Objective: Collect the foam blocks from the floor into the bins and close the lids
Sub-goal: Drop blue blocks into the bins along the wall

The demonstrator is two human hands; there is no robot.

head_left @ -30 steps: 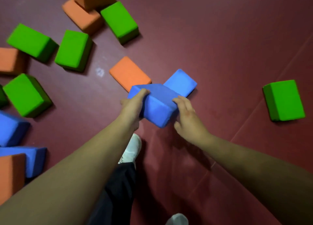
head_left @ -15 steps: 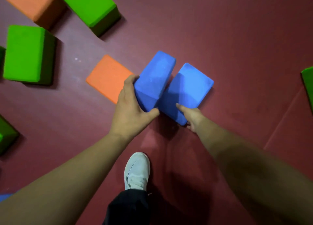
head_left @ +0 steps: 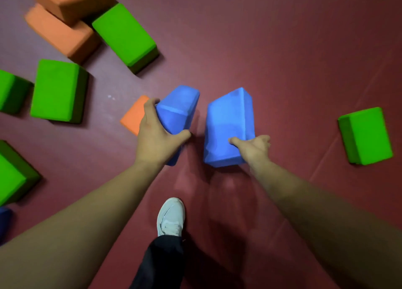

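My left hand (head_left: 155, 136) grips a blue foam block (head_left: 180, 108) at its near end, fingers on the left face and thumb on the right. A second, larger-looking blue foam block (head_left: 228, 123) is gripped by my right hand (head_left: 254, 147), thumb on top and fingers hidden beneath. Both blocks are lifted off the dark red floor mat (head_left: 261, 49) and sit a little apart. An orange block (head_left: 133, 117) lies flat on the floor just left of my left hand, partly hidden by it. No bin is in view.
Green blocks lie at left (head_left: 57, 91), upper left (head_left: 125, 36), far left (head_left: 10, 175) and right (head_left: 367, 136). Two orange blocks (head_left: 63, 25) are stacked at top left. My white shoe (head_left: 170, 217) stands below the hands. A mat seam runs diagonally at right.
My right hand took hold of the second blue block and lifted it off the floor. The two blue blocks moved apart, and the view pulled back from the floor.
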